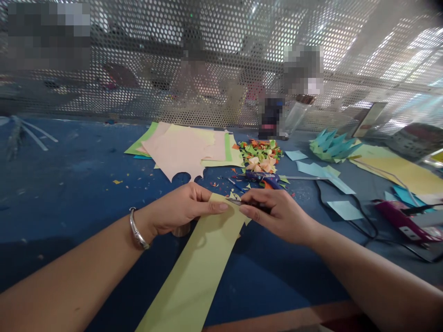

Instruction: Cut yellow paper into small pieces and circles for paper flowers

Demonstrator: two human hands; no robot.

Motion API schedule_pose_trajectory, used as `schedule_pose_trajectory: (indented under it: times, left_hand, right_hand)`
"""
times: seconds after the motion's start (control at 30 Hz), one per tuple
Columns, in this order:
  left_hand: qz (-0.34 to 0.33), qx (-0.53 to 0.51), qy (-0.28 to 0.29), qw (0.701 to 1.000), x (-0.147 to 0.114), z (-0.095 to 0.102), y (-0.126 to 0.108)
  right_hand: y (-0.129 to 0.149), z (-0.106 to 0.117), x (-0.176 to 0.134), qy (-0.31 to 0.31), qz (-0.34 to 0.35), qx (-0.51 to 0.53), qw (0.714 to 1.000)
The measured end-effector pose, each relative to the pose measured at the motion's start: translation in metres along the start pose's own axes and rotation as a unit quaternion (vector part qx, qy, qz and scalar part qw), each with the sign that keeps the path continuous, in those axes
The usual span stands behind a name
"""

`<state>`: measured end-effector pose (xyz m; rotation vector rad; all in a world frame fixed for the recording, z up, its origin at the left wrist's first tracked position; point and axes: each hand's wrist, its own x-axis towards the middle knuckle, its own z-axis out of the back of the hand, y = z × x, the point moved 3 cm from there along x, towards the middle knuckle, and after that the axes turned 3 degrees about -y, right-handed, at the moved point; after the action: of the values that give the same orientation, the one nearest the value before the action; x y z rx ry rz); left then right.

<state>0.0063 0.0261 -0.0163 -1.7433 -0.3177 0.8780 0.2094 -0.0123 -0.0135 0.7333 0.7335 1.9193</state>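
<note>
A long pale yellow-green paper strip slants from the bottom of the view up to both hands. My left hand pinches its far end, thumb on top and fingers partly behind the paper. My right hand is closed around a slim pointed metal tool, whose dark rear part is mostly hidden by the fingers. The tool's tip points left and lies over the strip's far edge, close to my left thumb. Small cut pieces hang or lie around that edge. A silver bangle circles my left wrist.
Beyond my hands lie stacked paper sheets, a pile of colourful paper scraps and blue-handled scissors. To the right are a blue paper flower shape, a purple power strip and black cables. A perforated metal screen closes the back.
</note>
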Motion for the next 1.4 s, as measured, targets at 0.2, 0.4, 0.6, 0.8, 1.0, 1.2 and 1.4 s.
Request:
schedule_pose_trajectory:
  times: [0.2,0.4,0.6,0.8,1.0,1.2,1.4]
  left_hand:
    - [-0.002,-0.006,0.008,1.000,0.0015,0.0013,0.0030]
    - [0.001,-0.001,0.018,1.000,0.0003,0.0008,0.0044]
    - [0.000,-0.004,0.015,1.000,0.0007,0.0008,0.0035]
    - [0.003,0.012,0.017,1.000,0.0026,-0.0005,0.0046]
    - [0.008,0.098,-0.008,0.995,0.0007,0.0032,0.0053]
    - [-0.004,0.086,0.004,0.996,0.0009,-0.0003,0.0038]
    - [-0.002,0.082,0.008,0.997,-0.0007,-0.0017,0.0026]
  right_hand:
    - [0.0002,-0.0001,0.0007,0.000,0.003,-0.015,1.000]
    - [0.0034,-0.0006,0.0015,0.008,0.004,-0.021,1.000]
    - [0.0025,0.0001,0.0014,0.001,0.007,-0.025,1.000]
    - [0.0003,-0.0009,0.0005,0.007,0.006,-0.018,1.000]
    - [0.0016,-0.0013,0.0005,0.011,0.014,-0.014,1.000]
    - [0.0028,-0.0001,0.0001,0.015,0.015,-0.020,1.000]
    - [0.0003,-0.0009,-0.0007,0.020,0.008,-0.001,1.000]
